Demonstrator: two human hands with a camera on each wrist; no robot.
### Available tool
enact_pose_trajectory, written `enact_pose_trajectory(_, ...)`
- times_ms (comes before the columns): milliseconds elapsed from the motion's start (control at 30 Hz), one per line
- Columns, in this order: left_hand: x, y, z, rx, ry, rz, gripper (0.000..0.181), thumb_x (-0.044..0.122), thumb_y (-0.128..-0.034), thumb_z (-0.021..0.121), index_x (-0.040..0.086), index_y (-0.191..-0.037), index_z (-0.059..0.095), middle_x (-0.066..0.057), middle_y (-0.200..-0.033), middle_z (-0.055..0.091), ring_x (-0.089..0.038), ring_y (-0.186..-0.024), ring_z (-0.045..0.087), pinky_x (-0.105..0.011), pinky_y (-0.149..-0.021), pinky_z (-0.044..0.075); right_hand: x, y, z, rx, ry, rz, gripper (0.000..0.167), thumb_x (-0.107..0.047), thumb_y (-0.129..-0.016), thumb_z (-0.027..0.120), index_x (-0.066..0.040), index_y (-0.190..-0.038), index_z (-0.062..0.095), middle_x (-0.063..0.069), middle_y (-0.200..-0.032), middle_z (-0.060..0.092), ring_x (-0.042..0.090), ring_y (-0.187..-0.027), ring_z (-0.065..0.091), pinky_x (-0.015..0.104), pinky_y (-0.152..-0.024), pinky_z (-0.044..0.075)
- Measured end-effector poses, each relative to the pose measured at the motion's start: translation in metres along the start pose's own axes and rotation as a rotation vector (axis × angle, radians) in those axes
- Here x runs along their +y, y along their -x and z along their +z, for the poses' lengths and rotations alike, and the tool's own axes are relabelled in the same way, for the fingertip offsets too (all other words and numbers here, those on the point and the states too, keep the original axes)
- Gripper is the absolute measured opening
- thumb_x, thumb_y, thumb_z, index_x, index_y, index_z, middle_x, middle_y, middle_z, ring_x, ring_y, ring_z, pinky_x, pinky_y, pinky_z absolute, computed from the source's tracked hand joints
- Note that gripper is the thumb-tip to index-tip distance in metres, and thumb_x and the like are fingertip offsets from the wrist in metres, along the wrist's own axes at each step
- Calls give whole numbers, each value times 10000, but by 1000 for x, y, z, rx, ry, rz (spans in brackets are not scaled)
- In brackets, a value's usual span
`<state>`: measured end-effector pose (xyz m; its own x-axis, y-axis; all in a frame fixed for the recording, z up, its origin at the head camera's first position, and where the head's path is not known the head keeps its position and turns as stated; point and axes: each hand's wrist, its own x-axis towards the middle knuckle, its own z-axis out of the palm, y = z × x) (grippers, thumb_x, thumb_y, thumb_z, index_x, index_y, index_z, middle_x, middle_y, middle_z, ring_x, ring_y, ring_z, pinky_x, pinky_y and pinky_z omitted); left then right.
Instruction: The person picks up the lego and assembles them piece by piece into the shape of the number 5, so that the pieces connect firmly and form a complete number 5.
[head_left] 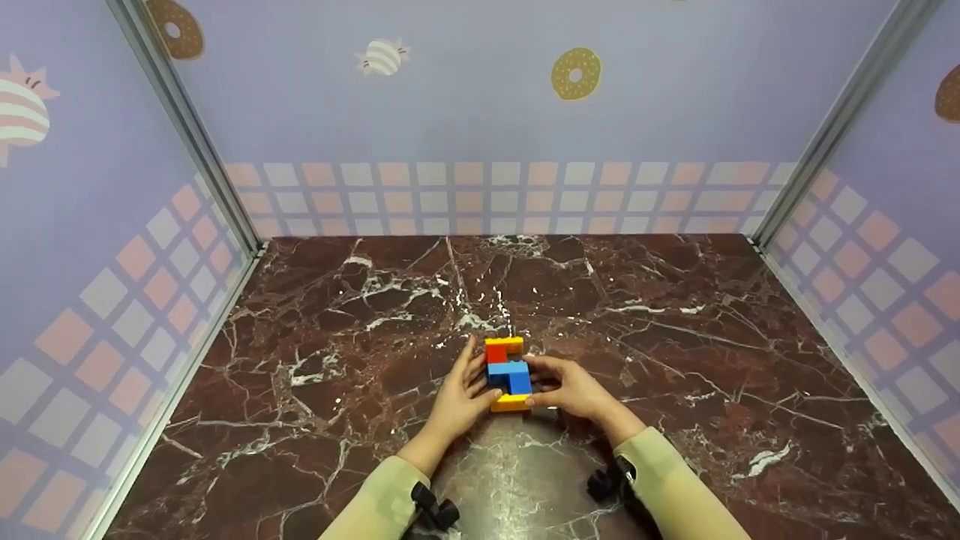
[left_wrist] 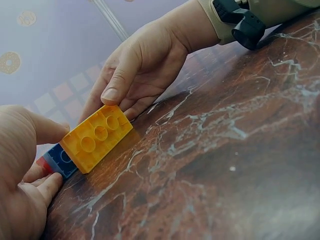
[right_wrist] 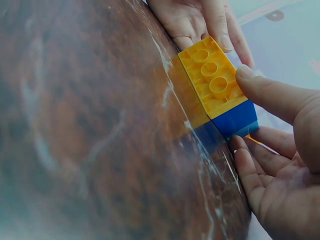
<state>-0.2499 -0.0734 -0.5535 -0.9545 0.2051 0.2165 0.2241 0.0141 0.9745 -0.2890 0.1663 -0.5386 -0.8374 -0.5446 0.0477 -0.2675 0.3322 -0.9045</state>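
Observation:
A small structure of joined toy building bricks (head_left: 498, 369) stands on the table between the two hands. Its near end is a yellow brick (head_left: 510, 403), with blue bricks (head_left: 520, 383) behind it, then a red brick (head_left: 496, 353) and another yellow one at the far end. The left hand (head_left: 456, 397) holds its left side, thumb at the near yellow brick. From the right, the right hand (head_left: 576, 388) grips it with thumb and fingers. Both wrist views show the near yellow brick on its side, its hollow underside with round tubes facing the person.
A dark red marbled tabletop (head_left: 337, 322) with white veins lies under the hands. Pale purple panels (head_left: 480, 112) with candy and doughnut pictures enclose it at the back and both sides, joined by metal corner posts (head_left: 832, 120). Black devices (head_left: 435, 508) sit at the wrists.

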Motion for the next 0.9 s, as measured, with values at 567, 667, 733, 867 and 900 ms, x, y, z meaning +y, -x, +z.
enact_pose_trajectory(567, 1, 1, 2, 9, -26, -4, 957, -62, -893, 716, -65, -1614, 87, -420, -1566, 310, -558, -1461, 347, -589, -1191, 379, -2, 0, 0, 7, -9, 25, 731, -62, -858, 817, 97, -1478, 464, 318, -1354, 620, 443, -1219, 632, 524, -1054, 551)
enact_pose_trajectory(667, 2, 1, 3, 11, -22, -11, 950, -62, -898, 715, -65, -1614, 91, -423, -1567, 306, -560, -1463, 343, -595, -1194, 374, 0, 0, -1, 4, -26, 31, 741, -60, -856, 819, 92, -1484, 458, 319, -1368, 610, 445, -1234, 624, 519, -1065, 547)
enact_pose_trajectory(733, 3, 2, 3, 13, -21, -12, 947, -62, -900, 716, -64, -1614, 94, -424, -1568, 304, -561, -1463, 343, -596, -1194, 375, 0, 0, -1, -1, -35, 36, 748, -66, -857, 820, 88, -1490, 452, 317, -1382, 601, 441, -1244, 619, 504, -1067, 549)
enact_pose_trajectory(867, 2, 1, 3, 17, -30, -9, 940, -47, -905, 715, -63, -1614, 97, -420, -1570, 306, -557, -1460, 352, -590, -1192, 383, 0, 1, -1, -6, -28, 33, 755, -108, -868, 821, 76, -1498, 448, 308, -1391, 600, 432, -1241, 624, 457, -1050, 567)
enact_pose_trajectory(900, 2, 1, 3, 19, -32, -11, 937, -38, -909, 714, -59, -1616, 99, -416, -1571, 307, -554, -1460, 354, -589, -1193, 383, 0, 1, -1, -6, -25, 31, 755, -119, -873, 819, 73, -1501, 447, 305, -1391, 602, 430, -1239, 626, 442, -1043, 572)
